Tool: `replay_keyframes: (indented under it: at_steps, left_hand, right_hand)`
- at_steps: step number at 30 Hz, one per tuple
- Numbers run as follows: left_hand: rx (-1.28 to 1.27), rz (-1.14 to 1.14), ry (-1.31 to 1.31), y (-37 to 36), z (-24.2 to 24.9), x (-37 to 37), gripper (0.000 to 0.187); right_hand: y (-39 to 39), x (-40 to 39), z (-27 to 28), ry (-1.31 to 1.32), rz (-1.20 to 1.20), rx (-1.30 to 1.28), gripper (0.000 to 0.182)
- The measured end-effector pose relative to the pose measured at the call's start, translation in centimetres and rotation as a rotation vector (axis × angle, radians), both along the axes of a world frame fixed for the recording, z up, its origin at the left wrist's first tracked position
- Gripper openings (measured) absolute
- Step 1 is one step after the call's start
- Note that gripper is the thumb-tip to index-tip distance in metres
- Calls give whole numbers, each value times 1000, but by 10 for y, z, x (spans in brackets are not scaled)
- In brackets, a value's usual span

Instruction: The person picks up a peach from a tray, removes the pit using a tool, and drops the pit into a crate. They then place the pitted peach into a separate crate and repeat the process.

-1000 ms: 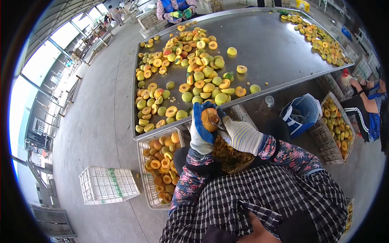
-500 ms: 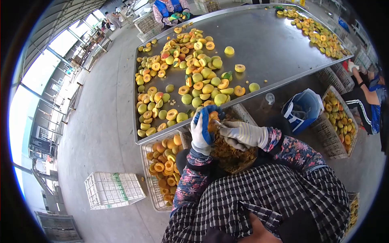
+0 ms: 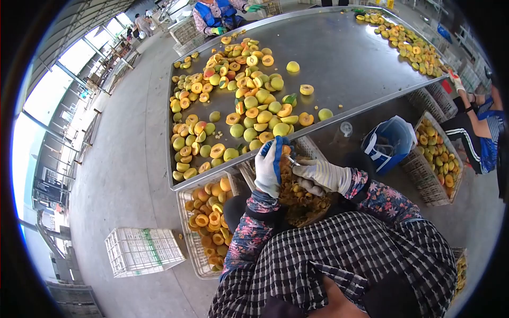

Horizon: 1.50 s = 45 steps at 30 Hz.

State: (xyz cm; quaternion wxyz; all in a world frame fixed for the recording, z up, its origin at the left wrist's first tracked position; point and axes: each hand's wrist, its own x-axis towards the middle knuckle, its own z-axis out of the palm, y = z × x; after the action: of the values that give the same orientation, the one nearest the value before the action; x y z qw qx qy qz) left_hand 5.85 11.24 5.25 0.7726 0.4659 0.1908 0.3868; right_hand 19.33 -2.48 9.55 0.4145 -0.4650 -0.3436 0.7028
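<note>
My left hand (image 3: 269, 165), in a white and blue glove, is closed around a peach half (image 3: 286, 150) just in front of the table edge. My right hand (image 3: 324, 176), in a striped whitish glove, grips a small metal tool (image 3: 292, 160) whose tip is at the peach; its exact kind is hidden. Below both hands stands a crate of brownish peach scraps (image 3: 303, 204). To the left of my lap, a white crate (image 3: 192, 254) holds hollowed orange peach halves (image 3: 216, 220). Whole and halved peaches (image 3: 257, 103) are piled on the metal table (image 3: 331, 58).
An upturned white crate (image 3: 142, 253) lies on the floor at left. To the right are a blue bucket (image 3: 386, 148), a clear bottle (image 3: 344, 130) and a crate of peaches (image 3: 437, 159). Co-workers sit at the far side (image 3: 216, 15) and at the right (image 3: 485, 127).
My left hand has turned slightly, and less of the peach half shows. Across the table, the co-worker's gloved hands have moved apart. The view has shifted a little.
</note>
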Motion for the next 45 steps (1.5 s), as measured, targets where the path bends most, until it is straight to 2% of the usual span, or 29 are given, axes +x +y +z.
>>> replay_keyframes:
  at_steps: [3,5,6,7,8,10,13,14,17,18,20,22,24,26,27,29,31,32,33,35,36,37,39,40,41,42,43,45]
  left_hand:
    - [-39,-14,-64,9,-14,-3,24]
    - [709,214,348,9,-7,-11,24]
    - [250,56,69,15,-12,-15,25]
    - [-208,-99,-212,21,-14,-17,26]
    - [-277,-107,-213,24,-16,-19,28]
    - [-417,-123,-213,25,-15,-24,32]
    - [-220,-162,-243,17,-19,-27,33]
    - [-170,-197,-239,19,-25,-29,35]
    - [1160,169,642,2,23,-31,36]
    - [1231,271,545,14,-3,-31,37]
    - [929,242,412,15,-30,-47,36]
    - [1174,267,546,23,-24,-72,40]
    - [364,249,389,22,-30,-101,37]
    - [359,251,759,28,-3,-154,37]
    - [433,238,1065,31,11,-180,41]
    - [573,416,1349,46,6,-225,48]
    - [1014,674,1824,52,8,-232,54]
    - [820,599,1553,70,14,-230,59]
    - [859,565,1382,95,8,-228,58]
    - [1117,512,1319,169,-56,-235,54]
    - [764,457,1432,153,-3,-192,51]
    - [803,502,1542,156,1,-170,52]
    - [628,365,1781,200,-19,-149,61]
    - [799,130,1699,259,-73,-159,69]
    - [560,413,1704,223,-42,-135,75]
    - [535,424,1712,213,-29,-119,77]
    - [513,289,1773,233,-39,-110,80]
    - [563,281,1746,248,-61,-103,84]
  right_hand:
    - [-9,5,0,-271,81,29,42]
    - [-20,2,-2,-474,138,44,44]
    - [-20,4,-10,-698,115,142,41]
    - [-17,8,-34,-759,27,289,40]
    - [-11,12,-68,-815,-63,438,38]
    - [-6,8,-52,-923,-208,693,32]
    - [5,-1,-23,-1130,-208,605,32]
    - [8,-6,-11,-1292,-243,688,33]
    - [18,-15,1,-1474,-257,832,34]
    - [21,-13,-6,-1526,-247,804,32]
    - [15,-7,-5,-1536,-199,659,31]
    - [8,5,-5,-1554,-116,511,29]
    - [-3,16,-13,-1585,-25,334,30]
    - [-14,28,-22,-1604,62,243,32]
    - [-19,30,-23,-1614,96,217,33]
    - [-26,34,-29,-1606,119,220,34]
    - [-25,30,-31,-1564,138,263,35]
    - [-22,25,-30,-1526,139,299,35]
    - [-24,20,-26,-1501,118,323,36]
    - [-25,4,4,-1529,280,352,37]
    - [-24,5,-9,-1455,202,363,38]
    - [-29,3,-4,-1414,157,391,40]
    - [-22,4,-23,-1345,159,332,43]
    - [-23,4,-28,-1394,118,380,43]
    - [-26,4,-19,-1391,136,334,41]
    - [-29,7,-23,-1370,113,334,41]
    - [-31,9,-31,-1352,101,341,40]
    - [-33,12,-42,-1381,138,277,39]
